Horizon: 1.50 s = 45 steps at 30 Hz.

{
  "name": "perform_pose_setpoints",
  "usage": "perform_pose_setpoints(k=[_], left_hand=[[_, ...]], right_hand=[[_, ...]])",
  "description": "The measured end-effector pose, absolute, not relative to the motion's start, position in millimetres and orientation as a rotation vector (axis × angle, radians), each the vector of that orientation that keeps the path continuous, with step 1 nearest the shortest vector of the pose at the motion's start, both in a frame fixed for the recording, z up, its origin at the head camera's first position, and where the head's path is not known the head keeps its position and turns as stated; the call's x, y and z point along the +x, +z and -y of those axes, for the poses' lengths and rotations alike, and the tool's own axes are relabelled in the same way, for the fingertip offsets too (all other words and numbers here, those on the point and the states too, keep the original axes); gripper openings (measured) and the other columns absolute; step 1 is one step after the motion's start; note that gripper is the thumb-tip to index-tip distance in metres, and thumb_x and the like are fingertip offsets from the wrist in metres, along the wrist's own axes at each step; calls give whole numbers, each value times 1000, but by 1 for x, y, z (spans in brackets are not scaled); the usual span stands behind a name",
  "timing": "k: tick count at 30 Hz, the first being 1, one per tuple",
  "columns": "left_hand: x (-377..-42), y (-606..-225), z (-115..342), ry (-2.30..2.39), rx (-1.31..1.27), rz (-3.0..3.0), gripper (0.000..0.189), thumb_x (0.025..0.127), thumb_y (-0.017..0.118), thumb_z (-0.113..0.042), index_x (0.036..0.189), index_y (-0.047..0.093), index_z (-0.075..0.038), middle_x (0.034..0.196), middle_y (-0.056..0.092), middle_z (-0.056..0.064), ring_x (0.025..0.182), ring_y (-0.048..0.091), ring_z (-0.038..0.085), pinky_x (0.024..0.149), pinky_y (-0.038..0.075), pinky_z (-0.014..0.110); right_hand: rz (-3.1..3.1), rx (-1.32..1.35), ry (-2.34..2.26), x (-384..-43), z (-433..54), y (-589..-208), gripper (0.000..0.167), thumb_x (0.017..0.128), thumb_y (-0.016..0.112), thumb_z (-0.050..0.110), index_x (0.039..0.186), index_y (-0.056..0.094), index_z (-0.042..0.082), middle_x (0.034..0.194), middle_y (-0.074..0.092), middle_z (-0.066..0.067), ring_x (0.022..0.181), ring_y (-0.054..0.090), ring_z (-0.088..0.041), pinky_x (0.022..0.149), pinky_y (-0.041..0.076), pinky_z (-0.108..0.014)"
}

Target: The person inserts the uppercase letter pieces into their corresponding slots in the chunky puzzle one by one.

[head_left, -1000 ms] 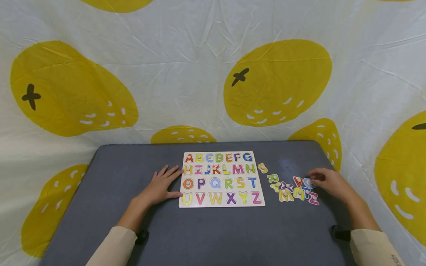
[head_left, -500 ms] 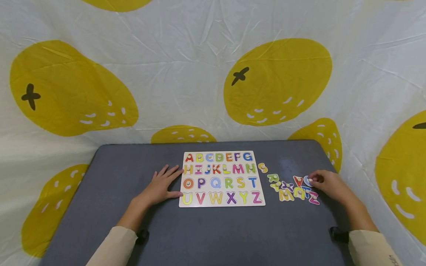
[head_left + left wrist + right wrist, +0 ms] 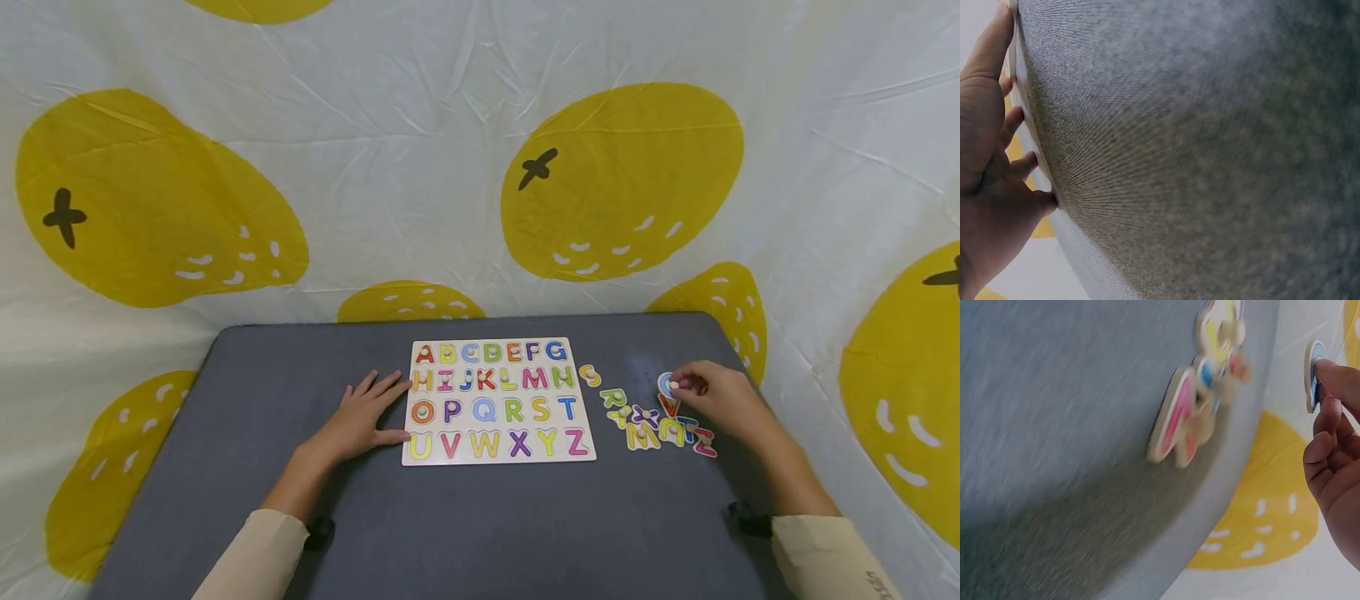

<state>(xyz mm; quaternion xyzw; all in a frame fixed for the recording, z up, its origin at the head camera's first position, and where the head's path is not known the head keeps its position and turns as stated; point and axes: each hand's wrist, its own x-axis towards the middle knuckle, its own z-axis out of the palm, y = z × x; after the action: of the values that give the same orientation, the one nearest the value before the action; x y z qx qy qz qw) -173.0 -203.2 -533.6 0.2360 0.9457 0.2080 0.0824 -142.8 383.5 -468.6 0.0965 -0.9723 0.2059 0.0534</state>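
My right hand [image 3: 723, 398] pinches the knob of a round blue letter puzzle piece [image 3: 665, 384], which looks like the Q. In the right wrist view the same piece [image 3: 1312, 376] is seen edge-on, raised off the table between thumb and fingers. Fingers spread, my left hand [image 3: 358, 423] rests on the table with fingertips and thumb at the left edge of the alphabet board [image 3: 498, 457]. Knobbed letters A to P sit in its upper rows. The spaces from Q to Z show only printed letters.
Loose knobbed letters lie right of the board: an S [image 3: 590, 376], an R [image 3: 612, 398], a W [image 3: 642, 437], a Z [image 3: 704, 442] and several others close together, some overlapping. The grey table [image 3: 480, 533] meets a fruit-patterned curtain [image 3: 420, 167] behind.
My right hand has lifted the round blue piece from the pile and moved it up and left, past the red V. The left hand has stayed at the board's edge.
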Motion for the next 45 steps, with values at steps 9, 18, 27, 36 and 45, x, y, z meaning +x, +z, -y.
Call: perform_pose_setpoints(k=[9,18,27,36,45], left_hand=[[-173,-534,204,622,704,-2829,95,83,80,-58,162,38,-23,169,32,10,156,18,50,114,16,81],[-175,-532,204,618,706,-2842,94,84,80,-57,161,40,-20,168,34,13,155,20,52,113,17,82],[-176,-533,205,621,700,-2832,95,84,80,-57,162,38,-23,169,32,11,156,17,50,114,15,81],[-175,-534,204,639,703,-2820,93,85,79,-57,162,38,-24,169,32,10,157,16,49,115,14,81],[-173,-536,204,640,718,-2829,93,85,79,-56,162,38,-24,169,32,10,157,17,49,114,15,81]], right_hand=[[2934,416,710,-148,-342,-461,12,89,82,15,98,76,9,82,65,5,70,53,-5,62,48,-23],[2964,515,790,-163,-291,-468,10,91,81,17,98,76,14,84,65,7,74,55,-8,65,49,-24],[2986,708,840,-179,-236,-477,12,88,84,21,92,74,16,79,62,10,73,53,-6,66,47,-23],[3042,858,832,-188,-181,-482,14,88,85,21,88,72,16,76,59,8,70,51,-6,64,44,-22],[3067,932,751,-191,-138,-497,14,90,83,21,85,69,18,75,59,9,69,51,-6,65,43,-23]])
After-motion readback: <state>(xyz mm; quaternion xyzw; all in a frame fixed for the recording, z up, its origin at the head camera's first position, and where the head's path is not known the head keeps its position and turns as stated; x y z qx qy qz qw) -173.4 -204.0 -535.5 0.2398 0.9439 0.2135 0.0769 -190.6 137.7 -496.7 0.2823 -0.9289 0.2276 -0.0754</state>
